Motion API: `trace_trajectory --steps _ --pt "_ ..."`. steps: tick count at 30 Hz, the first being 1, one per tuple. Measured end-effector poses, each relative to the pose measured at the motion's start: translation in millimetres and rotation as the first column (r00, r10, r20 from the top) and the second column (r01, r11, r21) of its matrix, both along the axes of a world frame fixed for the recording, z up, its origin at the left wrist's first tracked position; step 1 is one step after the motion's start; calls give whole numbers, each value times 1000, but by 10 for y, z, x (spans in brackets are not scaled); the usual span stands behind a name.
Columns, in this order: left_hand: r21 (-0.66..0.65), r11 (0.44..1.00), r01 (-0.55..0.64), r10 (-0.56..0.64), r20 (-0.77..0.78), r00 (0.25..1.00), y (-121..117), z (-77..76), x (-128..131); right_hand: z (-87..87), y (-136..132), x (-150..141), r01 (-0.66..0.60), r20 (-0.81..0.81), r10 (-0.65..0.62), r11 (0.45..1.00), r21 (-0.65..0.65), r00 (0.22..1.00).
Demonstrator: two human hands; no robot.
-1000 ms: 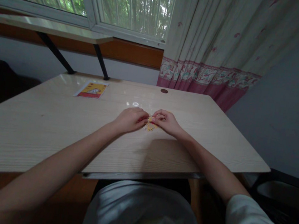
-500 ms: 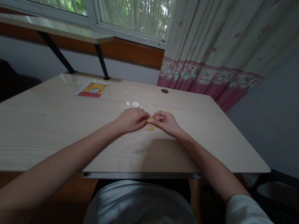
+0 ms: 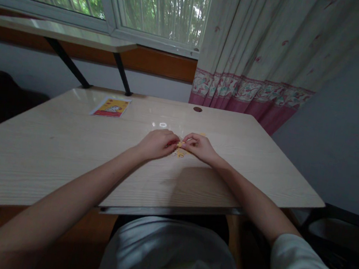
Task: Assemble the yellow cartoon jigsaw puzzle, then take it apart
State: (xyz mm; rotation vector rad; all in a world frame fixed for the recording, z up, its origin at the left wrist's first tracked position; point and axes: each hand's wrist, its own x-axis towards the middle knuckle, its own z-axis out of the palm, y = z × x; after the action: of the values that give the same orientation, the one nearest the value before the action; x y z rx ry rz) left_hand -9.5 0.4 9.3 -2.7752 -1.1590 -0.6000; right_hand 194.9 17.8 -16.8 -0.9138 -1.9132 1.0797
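My left hand and my right hand meet over the middle of the desk, fingertips almost touching. Between them is a small yellow puzzle piece, pinched by the thumb and fingers of both hands. Red shows under the curled left fingers; whether it belongs to the same piece I cannot tell. Just below the fingertips, more yellow puzzle pieces with dark markings lie on the wood. Another bit of yellow peeks out behind my right hand. The fingers hide much of the pieces.
A yellow and red printed picture card lies at the back left of the pale wooden desk. Behind it, black struts hold up a shelf. A round cable hole sits near the back edge, by the curtain.
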Motion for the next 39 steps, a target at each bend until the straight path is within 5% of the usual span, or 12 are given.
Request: trace_trajectory --steps 29,39 --pt "92 995 35 -46 117 992 -30 19 21 36 -14 -18 13 -35 -14 999 -30 999" --pt "138 990 -19 1 132 991 -7 5 -2 124 -49 51 71 139 -119 949 308 983"
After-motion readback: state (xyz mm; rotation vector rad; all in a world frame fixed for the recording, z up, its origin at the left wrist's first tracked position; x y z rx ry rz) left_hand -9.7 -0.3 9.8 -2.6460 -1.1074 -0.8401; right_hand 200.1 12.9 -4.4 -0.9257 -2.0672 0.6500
